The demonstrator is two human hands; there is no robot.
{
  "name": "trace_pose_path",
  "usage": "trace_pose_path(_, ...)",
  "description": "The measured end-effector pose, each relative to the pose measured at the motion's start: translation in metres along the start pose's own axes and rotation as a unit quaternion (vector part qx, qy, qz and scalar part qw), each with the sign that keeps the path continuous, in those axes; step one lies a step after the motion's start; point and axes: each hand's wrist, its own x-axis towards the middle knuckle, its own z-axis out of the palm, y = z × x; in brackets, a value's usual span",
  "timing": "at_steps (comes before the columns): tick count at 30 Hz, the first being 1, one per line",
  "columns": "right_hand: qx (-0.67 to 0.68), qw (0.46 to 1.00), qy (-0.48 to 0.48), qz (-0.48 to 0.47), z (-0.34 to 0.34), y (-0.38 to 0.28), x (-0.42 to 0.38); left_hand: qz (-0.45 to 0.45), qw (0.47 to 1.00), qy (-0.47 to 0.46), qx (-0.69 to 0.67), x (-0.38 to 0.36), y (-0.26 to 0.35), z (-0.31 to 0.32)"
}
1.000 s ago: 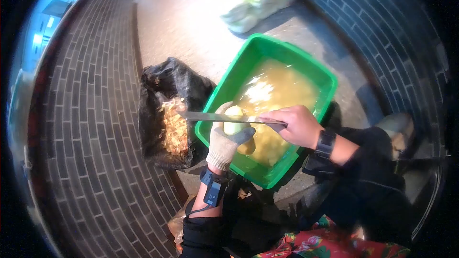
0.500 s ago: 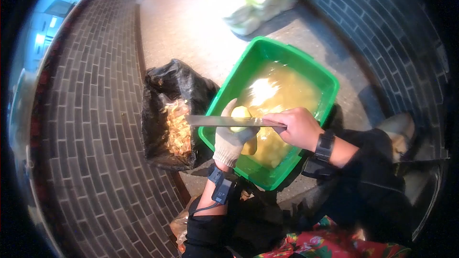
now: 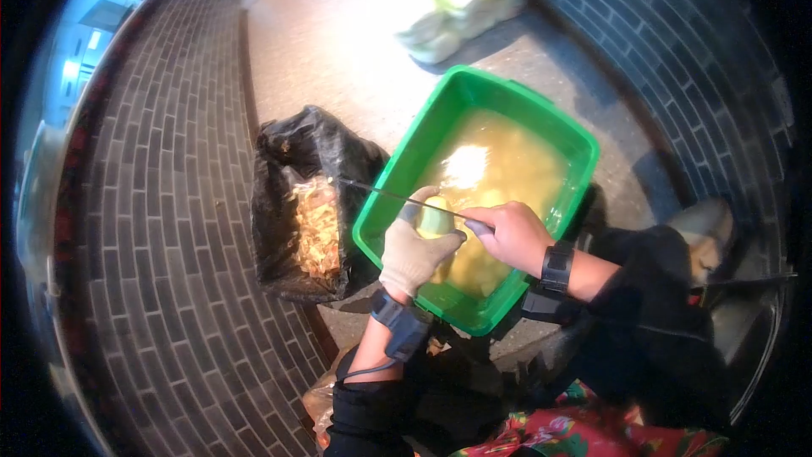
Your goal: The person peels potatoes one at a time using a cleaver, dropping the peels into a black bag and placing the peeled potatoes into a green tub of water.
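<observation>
Brickwork [image 3: 169, 144] at both sides of the frame, with pale floor [image 3: 313, 51] between. Green tub [image 3: 524, 106] at the centre, holding cloudy yellowish water [image 3: 507, 152]; best to work low over it, wrists clear of the rim. Just left of it, black bag [image 3: 342, 148] with thin pale scraps [image 3: 317, 241] inside, near enough for a short reach. Left hand [image 3: 413, 254], gloved, over the left part of the tub, curled around a pale oval piece [image 3: 436, 218], probably a peeled vegetable. Better to cradle it firmly from beneath, slipping being likely if wet, and to tuck forefinger and thumb back from the edge. Right hand [image 3: 516, 239], bare, closed around the handle of a long knife [image 3: 397, 196]. Blade slanting across piece and gloved fingers, thin side to view, tip towards the bag; contact with the piece too hard to tell. Worth keeping a shallow angle, with light, short strokes, and turning the piece between passes rather than twisting the knife wrist.
</observation>
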Motion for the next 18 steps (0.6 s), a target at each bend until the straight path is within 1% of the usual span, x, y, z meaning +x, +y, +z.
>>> trace_pose_path(1,0.011,1.000,0.023,-0.019,0.001,0.001,0.000,-0.001,1.000,0.001,0.000,0.002,-0.006,0.000)
trace_pose_path(2,0.023,0.998,0.046,-0.037,0.002,0.001,0.000,0.040,0.998,-0.011,-0.055,0.005,-0.016,0.000)
trace_pose_path(3,0.023,0.998,0.045,-0.037,0.001,-0.001,0.000,0.080,0.991,-0.022,-0.109,0.007,-0.023,0.001)
trace_pose_path(4,0.014,0.999,0.040,-0.033,-0.003,-0.003,0.002,0.080,0.991,-0.022,-0.109,0.005,-0.021,0.004)
trace_pose_path(6,0.005,0.999,0.035,-0.030,-0.004,-0.003,0.003,-0.010,0.968,0.004,-0.249,0.000,-0.014,0.013)
trace_pose_path(7,-0.007,0.999,0.035,-0.029,-0.001,-0.001,0.003,-0.011,0.968,0.004,-0.249,-0.001,-0.015,0.016)
trace_pose_path(9,-0.019,0.999,0.036,-0.027,0.002,0.000,0.001,-0.060,0.957,0.032,-0.281,-0.002,-0.015,0.020)
trace_pose_path(11,-0.012,0.999,0.030,0.002,0.004,-0.001,-0.002,-0.064,0.960,0.036,-0.271,-0.003,-0.018,0.021)
trace_pose_path(13,-0.016,0.999,0.029,0.009,0.005,-0.003,-0.004,-0.070,0.962,0.040,-0.262,-0.004,-0.020,0.023)
trace_pose_path(15,-0.021,0.999,0.026,0.015,0.006,-0.003,-0.007,-0.082,0.954,0.053,-0.282,-0.005,-0.021,0.027)
trace_pose_path(18,-0.011,0.999,0.019,0.029,0.016,-0.001,-0.008,-0.093,0.941,0.074,-0.317,-0.001,-0.040,0.036)
